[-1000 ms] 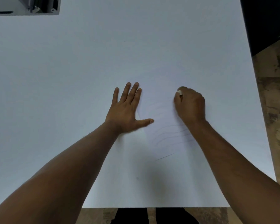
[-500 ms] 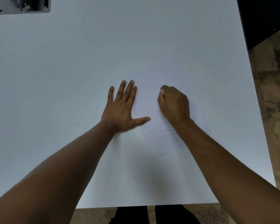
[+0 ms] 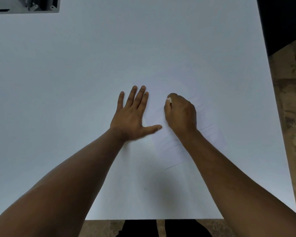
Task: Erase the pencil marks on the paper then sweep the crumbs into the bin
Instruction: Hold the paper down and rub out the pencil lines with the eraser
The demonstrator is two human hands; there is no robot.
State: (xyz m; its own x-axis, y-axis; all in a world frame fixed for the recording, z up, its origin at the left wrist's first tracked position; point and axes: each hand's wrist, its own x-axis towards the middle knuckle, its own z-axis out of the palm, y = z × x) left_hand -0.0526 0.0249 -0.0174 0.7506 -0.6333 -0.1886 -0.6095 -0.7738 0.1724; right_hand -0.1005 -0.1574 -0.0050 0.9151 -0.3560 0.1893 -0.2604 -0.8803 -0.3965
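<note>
Here, a white table [image 3: 75,82] fills most of the view. A sheet of white paper [image 3: 210,134] lies flat on it, a little to the right of the middle. The paper is hard to tell from the table because both are white. Faint wavy pencil marks [image 3: 169,144] run across the lower part of the paper, and a few more show just to the right of the right hand.

The left hand [image 3: 132,117] lies flat with its fingers straight and its thumb stuck out, pressing down on the left edge of the paper. The right hand [image 3: 180,115] is curled tight around a small white eraser [image 3: 169,100], and only the tip of the eraser pokes out.

A grey box-like thing [image 3: 24,6] sits at the far left corner of the table. I cannot tell what is in it. No words or labels can be read anywhere.
</note>
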